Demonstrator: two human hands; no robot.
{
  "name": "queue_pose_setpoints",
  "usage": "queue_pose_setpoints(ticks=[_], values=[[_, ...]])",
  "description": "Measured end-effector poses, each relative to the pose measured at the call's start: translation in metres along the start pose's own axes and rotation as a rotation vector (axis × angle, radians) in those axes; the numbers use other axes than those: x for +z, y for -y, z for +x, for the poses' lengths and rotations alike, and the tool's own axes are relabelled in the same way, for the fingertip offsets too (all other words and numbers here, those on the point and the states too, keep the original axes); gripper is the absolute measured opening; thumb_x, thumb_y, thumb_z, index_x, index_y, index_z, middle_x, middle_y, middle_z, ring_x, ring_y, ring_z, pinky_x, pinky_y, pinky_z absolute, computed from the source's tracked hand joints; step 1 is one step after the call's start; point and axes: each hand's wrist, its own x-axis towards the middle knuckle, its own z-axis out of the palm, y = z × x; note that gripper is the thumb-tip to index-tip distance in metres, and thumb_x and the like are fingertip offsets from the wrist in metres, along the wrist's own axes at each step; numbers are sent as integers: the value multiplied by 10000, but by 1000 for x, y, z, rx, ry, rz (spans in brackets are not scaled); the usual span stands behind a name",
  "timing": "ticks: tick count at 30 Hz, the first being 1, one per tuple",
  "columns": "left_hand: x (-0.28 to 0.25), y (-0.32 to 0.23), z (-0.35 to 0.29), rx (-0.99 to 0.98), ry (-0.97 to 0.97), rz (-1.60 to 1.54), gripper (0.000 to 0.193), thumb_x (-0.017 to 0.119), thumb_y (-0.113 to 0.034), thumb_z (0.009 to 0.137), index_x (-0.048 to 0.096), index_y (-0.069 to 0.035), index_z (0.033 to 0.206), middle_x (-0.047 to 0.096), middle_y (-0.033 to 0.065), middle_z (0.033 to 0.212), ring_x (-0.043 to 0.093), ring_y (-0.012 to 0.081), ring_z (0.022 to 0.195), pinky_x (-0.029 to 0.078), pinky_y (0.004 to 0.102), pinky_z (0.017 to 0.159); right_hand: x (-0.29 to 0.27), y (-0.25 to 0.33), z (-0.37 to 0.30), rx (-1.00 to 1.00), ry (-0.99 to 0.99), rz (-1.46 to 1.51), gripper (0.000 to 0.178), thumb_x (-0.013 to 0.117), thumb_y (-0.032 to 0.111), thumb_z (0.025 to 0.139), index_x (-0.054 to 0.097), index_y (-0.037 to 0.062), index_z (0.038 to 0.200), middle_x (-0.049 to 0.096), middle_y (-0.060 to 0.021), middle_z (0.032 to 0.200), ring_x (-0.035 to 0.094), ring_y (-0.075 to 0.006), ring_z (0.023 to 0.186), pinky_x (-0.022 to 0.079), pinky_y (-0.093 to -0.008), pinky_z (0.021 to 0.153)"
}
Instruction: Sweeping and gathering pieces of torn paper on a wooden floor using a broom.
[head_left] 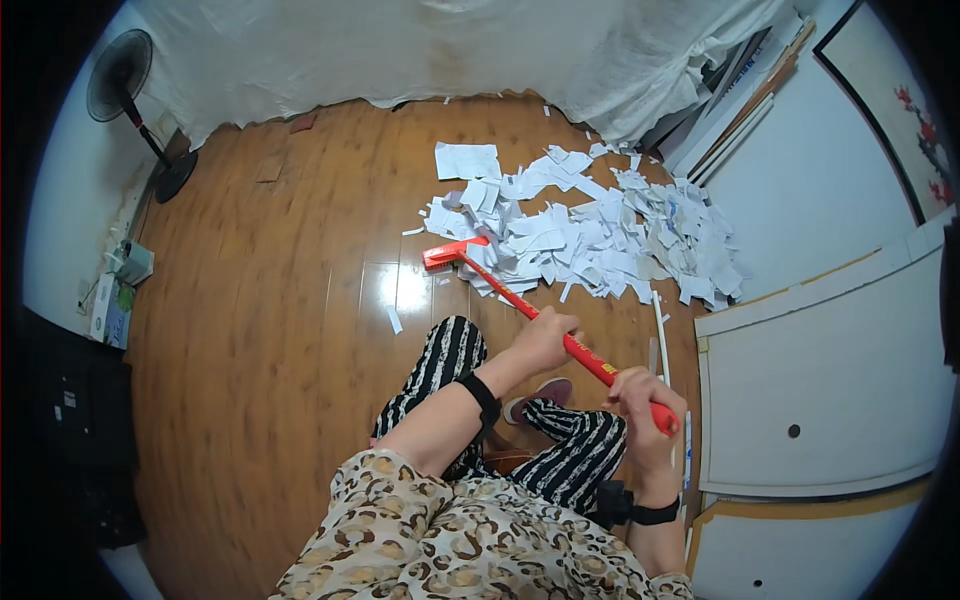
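Observation:
Both my hands are wrapped round the red handle of a broom (pixel 495 285). My left hand (pixel 546 340) grips it about midway, and my right hand (pixel 645 395) closes near the top end, which sticks out past the fingers. The handle slopes away to the far left, and the broom's orange-red head (pixel 440 256) rests on the wooden floor at the left edge of a wide heap of torn white paper (pixel 575 240). A few scraps touch or overlap the head. One loose paper strip (pixel 395 320) lies nearer to me, left of the handle.
A black standing fan (pixel 130 95) is at the far left. White cloth (pixel 400 50) hangs along the back. Boards (pixel 750 105) lean at the far right, beside a framed picture (pixel 900 110). White panels (pixel 810 390) stand right. A dark cabinet (pixel 75 420) is left.

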Motion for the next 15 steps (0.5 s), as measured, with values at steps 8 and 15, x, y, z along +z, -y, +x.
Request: queue_pose_setpoints(ticks=[8,15], values=[[-12,-42,-9,33,14,33,226,688,-190,835,617,-23,699,636,172,693,578,396,726,482,484,693,-13,28,-25,-83,-3,74,253,570,92,957,542,-13,729,585,-133,831,571,-173,755,505,-301,690],[-15,-34,-16,10,112,27,274,690,-192,839,586,-13,660,609,183,653,572,409,690,476,483,695,-10,14,-31,-1,-46,101,225,555,38,958,552,-33,745,609,-158,865,596,-184,773,530,-314,702]])
